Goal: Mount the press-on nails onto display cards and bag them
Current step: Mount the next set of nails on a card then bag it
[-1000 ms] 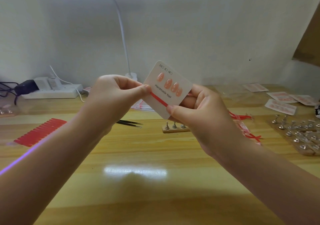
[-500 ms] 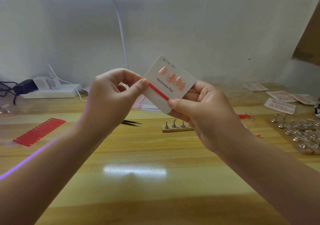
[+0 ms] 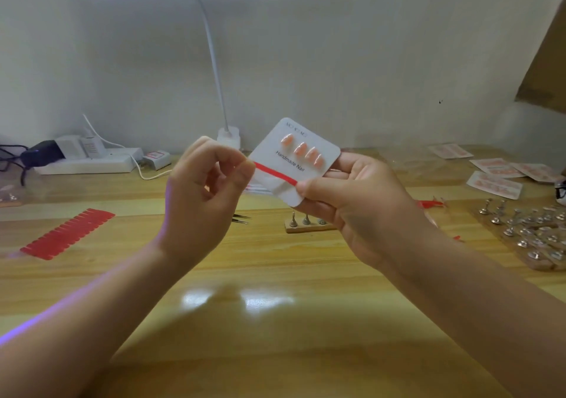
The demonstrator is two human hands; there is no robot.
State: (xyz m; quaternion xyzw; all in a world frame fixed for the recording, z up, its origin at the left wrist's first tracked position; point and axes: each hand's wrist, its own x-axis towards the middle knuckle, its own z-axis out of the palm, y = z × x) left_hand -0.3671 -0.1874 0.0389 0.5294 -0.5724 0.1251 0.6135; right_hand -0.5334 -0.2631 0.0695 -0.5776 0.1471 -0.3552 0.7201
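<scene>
A white display card (image 3: pixel 283 159) printed "Handmade Nail" carries several peach press-on nails (image 3: pixel 303 151) in a row. It is held up above the wooden table, tilted. A thin red strip (image 3: pixel 275 172) crosses the card below the print. My right hand (image 3: pixel 352 201) grips the card's lower right corner, thumb on the strip's right end. My left hand (image 3: pixel 205 192) pinches the strip's left end at the card's left edge.
Red nail-tab sheet (image 3: pixel 67 234) lies at left. Tweezers (image 3: pixel 242 218) and a small wooden nail stand (image 3: pixel 306 224) sit under the card. Metal nail holders (image 3: pixel 526 232) and finished cards (image 3: pixel 496 180) are at right. A power strip (image 3: pixel 88 162) and lamp base (image 3: pixel 228 136) stand by the wall.
The card has shifted slightly right and lower in view. My left fingers have curled more tightly on the red strip's left end. My right hand keeps its grip.
</scene>
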